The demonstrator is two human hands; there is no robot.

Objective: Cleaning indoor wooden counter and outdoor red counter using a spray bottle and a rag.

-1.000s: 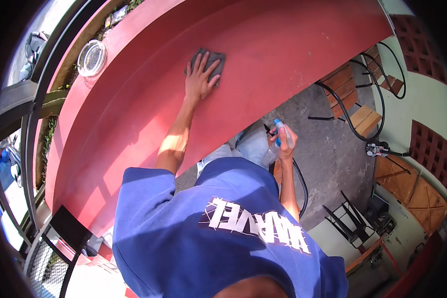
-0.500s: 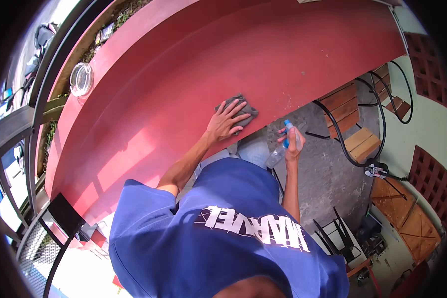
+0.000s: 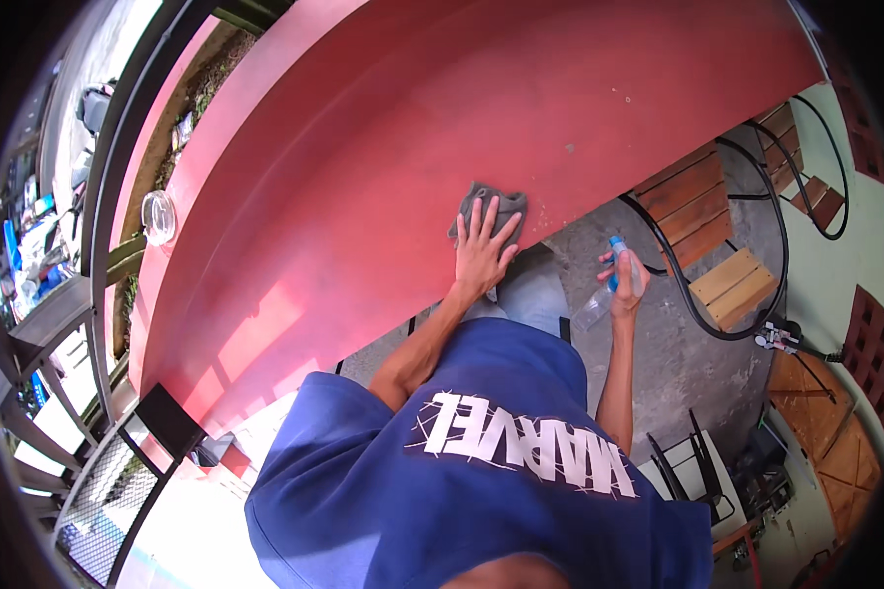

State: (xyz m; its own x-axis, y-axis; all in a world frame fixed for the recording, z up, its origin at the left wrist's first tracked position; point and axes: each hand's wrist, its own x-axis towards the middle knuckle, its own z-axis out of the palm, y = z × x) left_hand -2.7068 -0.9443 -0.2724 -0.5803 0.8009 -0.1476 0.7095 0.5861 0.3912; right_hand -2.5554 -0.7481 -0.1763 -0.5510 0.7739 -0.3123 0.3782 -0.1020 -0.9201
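Observation:
My left hand (image 3: 481, 253) lies flat on a crumpled dark grey cloth (image 3: 511, 204), fingers spread, pressing it to the red tabletop (image 3: 383, 167) near its near edge. Part of the cloth is hidden under the palm. Off the table's edge to the right, my right hand (image 3: 627, 280) is closed round the upper part of a clear spray bottle (image 3: 591, 310) with a blue top. The bottle tilts, its see-through body pointing down and left. Small pale specks show on the red surface right of the cloth.
A round glass dish (image 3: 158, 217) stands on the raised red ledge (image 3: 201, 187) at the left. Wooden-slat chairs (image 3: 686, 206) with black curved frames are at the right, beyond the table. Dark metal railing (image 3: 98, 196) runs along the far left.
My left hand and the cloth have slid rightward along the red surface, the fingers now pointing more away from me. My right hand still holds the bottle. The whole view has shifted somewhat.

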